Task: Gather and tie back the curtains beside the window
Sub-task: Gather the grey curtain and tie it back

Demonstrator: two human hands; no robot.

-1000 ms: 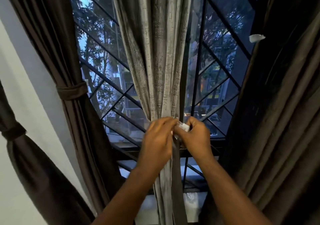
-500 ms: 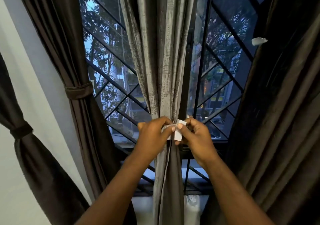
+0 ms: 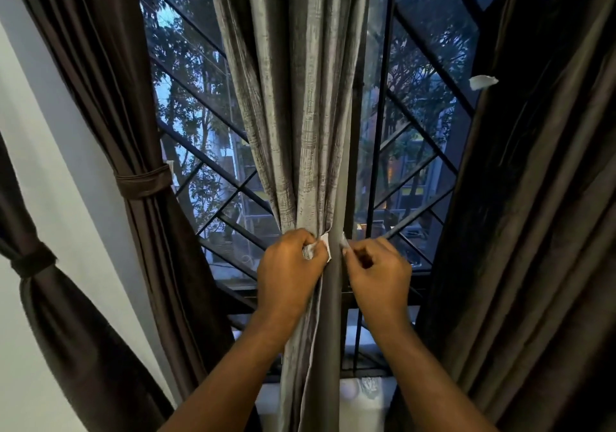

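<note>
Head: we see the grey curtain [image 3: 300,115] bunched at mid-window [image 3: 186,75]. Our left hand [image 3: 288,266] pinches one white tie [image 3: 325,248] end against it. Our right hand [image 3: 381,273] pinches the other end, ends apart.

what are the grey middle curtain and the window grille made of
Grey curtain: woven fabric with a satin-like sheen, judging by its soft hanging folds and faint crosshatched weave marks. Window grille: thin dark bars, probably painted metal given their straight, rigid lines, though backlight hides the finish.
</note>
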